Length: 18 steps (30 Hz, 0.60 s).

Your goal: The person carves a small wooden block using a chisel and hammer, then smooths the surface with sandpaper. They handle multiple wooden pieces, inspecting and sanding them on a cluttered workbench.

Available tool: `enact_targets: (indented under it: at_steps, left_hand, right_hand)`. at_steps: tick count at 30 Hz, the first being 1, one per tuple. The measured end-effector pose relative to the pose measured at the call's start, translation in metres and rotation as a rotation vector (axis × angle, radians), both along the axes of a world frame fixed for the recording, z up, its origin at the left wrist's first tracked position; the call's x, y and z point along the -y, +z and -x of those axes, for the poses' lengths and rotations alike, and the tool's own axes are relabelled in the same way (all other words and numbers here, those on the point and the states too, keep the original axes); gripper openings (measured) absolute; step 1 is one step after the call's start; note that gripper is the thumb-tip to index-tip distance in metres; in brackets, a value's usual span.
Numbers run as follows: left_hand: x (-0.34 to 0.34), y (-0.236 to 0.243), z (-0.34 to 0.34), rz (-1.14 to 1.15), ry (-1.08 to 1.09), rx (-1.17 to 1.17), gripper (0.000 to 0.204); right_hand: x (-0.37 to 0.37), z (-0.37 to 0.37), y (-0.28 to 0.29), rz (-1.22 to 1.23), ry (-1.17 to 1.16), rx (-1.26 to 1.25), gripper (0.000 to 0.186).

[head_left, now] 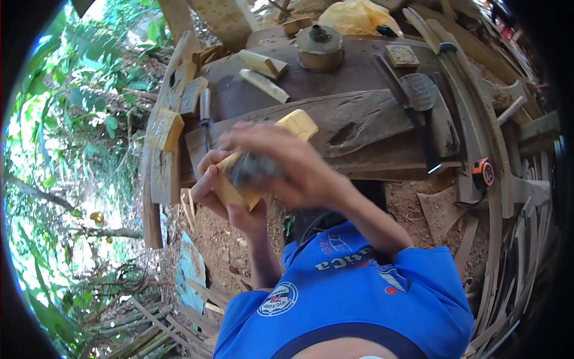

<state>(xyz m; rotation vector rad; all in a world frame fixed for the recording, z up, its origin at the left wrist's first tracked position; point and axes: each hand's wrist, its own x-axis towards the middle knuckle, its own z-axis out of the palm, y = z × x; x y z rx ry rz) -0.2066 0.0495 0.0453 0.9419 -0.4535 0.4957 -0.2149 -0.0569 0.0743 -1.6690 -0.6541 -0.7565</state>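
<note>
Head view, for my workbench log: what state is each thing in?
Wood piece, gripped in the left hand
Left hand, fingers curled around the wood
Right hand, motion-blurred, grip unclear
Grey object, blurred, partly under the right hand
Round container, upright
Plastic bag, crumpled
Grey-handled tool, lying unheld
Tape measure, unheld, blade state unclear

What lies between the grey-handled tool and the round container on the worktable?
In the head view, a pale wooden block and a narrower wooden strip lie between the tool and the container.
</note>
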Motion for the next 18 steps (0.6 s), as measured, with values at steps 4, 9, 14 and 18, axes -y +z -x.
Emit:
enact_targets:
  at_steps: [4,9,14,18]
  left_hand:
    - [-0.017,0.004,-0.001,-0.17,0.05,0.051,0.045]
    - [-0.019,-0.003,-0.003,-0.24,0.069,-0.03,0.048]
    - [-0.021,0.002,-0.008,-0.206,-0.002,-0.103,0.047]
    - [-0.017,0.012,-0.015,-0.146,-0.028,-0.043,0.046]
  right_hand:
    - [0.03,-0.021,-0.046,-0.28,-0.014,-0.655,0.032]
    - [-0.009,-0.001,0.014,-0.145,0.129,-0.136,0.035]
    - [0.01,-0.022,-0.014,0.023,-0.036,-0.116,0.032]
    - [0.046,-0.038,-0.067,-0.182,-0.028,-0.665,0.031]
